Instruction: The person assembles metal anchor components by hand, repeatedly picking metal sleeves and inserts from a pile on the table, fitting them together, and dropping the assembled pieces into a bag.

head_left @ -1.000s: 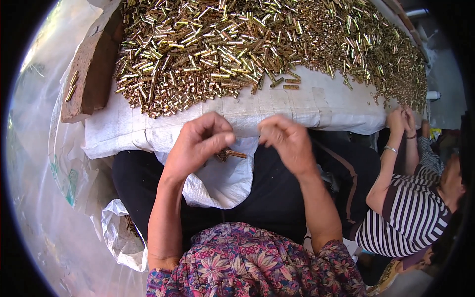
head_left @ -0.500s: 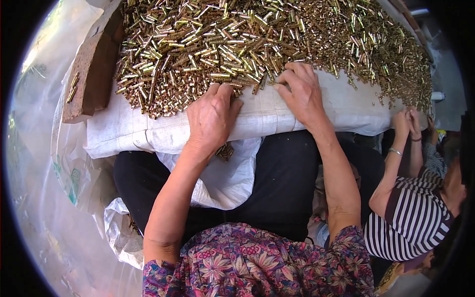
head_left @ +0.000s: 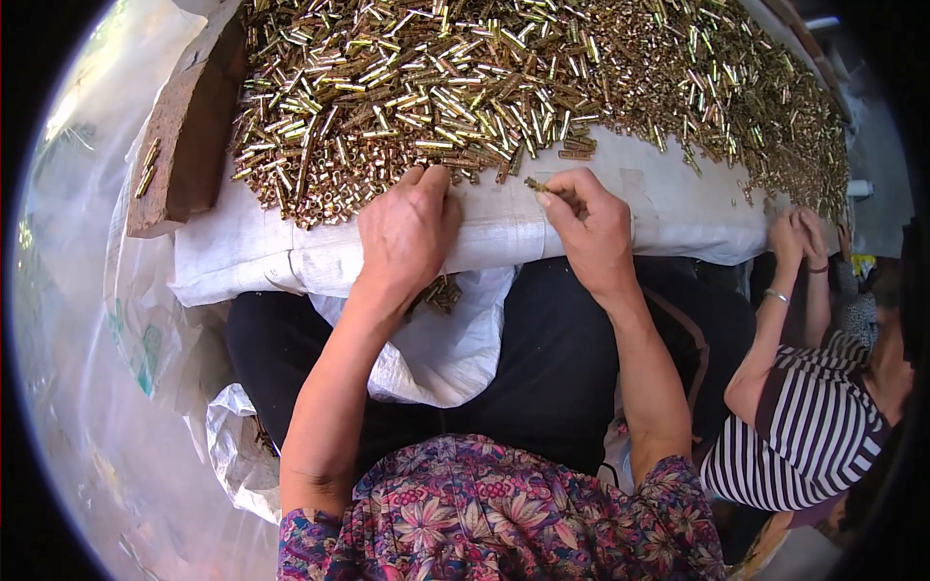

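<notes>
A broad heap of small brass-coloured metal tubes [head_left: 417, 92] covers the far part of a white woven cloth surface [head_left: 504, 228]. My right hand [head_left: 593, 225] is closed, with thumb and forefinger pinching a brass-coloured metal tube [head_left: 535, 184] over the cloth, clear of the heap's edge. At the heap's near edge, next to short ring-like pieces [head_left: 334, 189], my left hand [head_left: 407, 228] is closed with its fingers curled under. What it holds, if anything, is hidden. Below my left wrist, several tubes [head_left: 443, 293] lie in a white woven sack [head_left: 450, 349] on my lap.
A brick-like block [head_left: 179, 155] bounds the heap on the left, with a couple of tubes [head_left: 147, 168] on top. To the right, a person in a striped top [head_left: 804, 416] has both hands [head_left: 796, 232] at the cloth's near edge. Another white bag [head_left: 237, 455] stands at lower left.
My right hand has drawn back from the heap toward me, now with a tube in its pinch. A few tubes lie where it was. My left hand has barely shifted.
</notes>
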Tool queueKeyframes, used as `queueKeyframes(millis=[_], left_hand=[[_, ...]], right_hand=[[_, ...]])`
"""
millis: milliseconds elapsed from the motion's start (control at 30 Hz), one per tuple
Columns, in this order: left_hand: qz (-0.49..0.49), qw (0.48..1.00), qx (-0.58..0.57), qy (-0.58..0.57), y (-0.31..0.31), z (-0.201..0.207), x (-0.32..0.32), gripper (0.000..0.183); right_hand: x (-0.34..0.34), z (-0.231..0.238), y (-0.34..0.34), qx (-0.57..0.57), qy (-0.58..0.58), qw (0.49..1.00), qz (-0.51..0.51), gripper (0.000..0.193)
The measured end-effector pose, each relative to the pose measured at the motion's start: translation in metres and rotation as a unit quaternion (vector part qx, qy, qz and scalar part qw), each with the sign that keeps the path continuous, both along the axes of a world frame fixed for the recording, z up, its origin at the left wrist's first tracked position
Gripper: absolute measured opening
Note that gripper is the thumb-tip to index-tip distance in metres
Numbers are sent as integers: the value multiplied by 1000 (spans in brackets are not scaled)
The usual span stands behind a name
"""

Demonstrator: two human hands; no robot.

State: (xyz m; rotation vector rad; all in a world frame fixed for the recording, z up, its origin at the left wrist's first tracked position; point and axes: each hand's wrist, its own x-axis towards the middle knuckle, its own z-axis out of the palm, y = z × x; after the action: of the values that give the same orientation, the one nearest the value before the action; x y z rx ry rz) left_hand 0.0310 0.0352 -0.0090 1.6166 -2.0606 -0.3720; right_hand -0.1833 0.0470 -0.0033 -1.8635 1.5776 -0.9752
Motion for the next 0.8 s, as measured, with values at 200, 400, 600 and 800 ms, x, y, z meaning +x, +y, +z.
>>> queueKeyframes(millis=[200, 400, 600, 800], left_hand=[[-11, 998, 10, 55, 12, 10, 20, 12], [13, 940, 187, 283, 24, 15, 29, 10], [-74, 727, 320, 603, 36, 12, 26, 8], [-96, 672, 344, 649, 40, 8, 27, 8]], right_hand=[[8, -3, 25, 124, -248, 960, 41, 8], [25, 8, 34, 163, -281, 943, 75, 9], [37, 13, 37, 162, -251, 950, 96, 9], [39, 11, 43, 202, -337, 915, 93, 10]])
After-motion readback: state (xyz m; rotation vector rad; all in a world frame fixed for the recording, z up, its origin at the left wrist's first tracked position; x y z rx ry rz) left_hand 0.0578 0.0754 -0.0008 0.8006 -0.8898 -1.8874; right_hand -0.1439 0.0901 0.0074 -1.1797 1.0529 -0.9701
